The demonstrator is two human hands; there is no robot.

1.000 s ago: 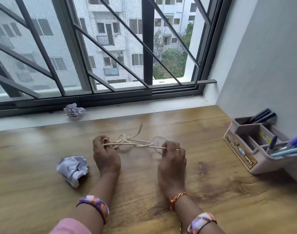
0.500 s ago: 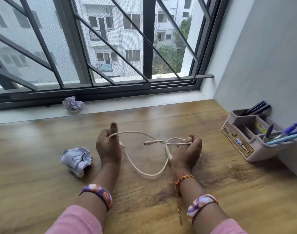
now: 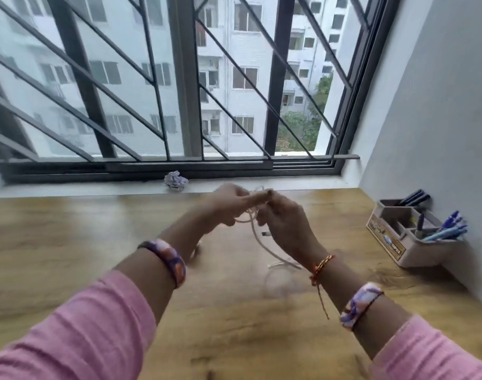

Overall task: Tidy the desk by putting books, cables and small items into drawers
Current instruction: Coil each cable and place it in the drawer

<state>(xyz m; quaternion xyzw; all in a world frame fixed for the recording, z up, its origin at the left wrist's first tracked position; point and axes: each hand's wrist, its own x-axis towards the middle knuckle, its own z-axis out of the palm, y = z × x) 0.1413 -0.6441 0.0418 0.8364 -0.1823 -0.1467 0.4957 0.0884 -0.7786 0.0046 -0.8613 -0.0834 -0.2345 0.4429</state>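
Both hands raised above the wooden tabletop, close together. Left hand and right hand each curled around the white cable, blurred; loose end trailing down to the tabletop. Crumpled paper on the sill; pen organizer at right, against the wall.

Barred window (daylight outside), pale wall, seemingly wooden desk
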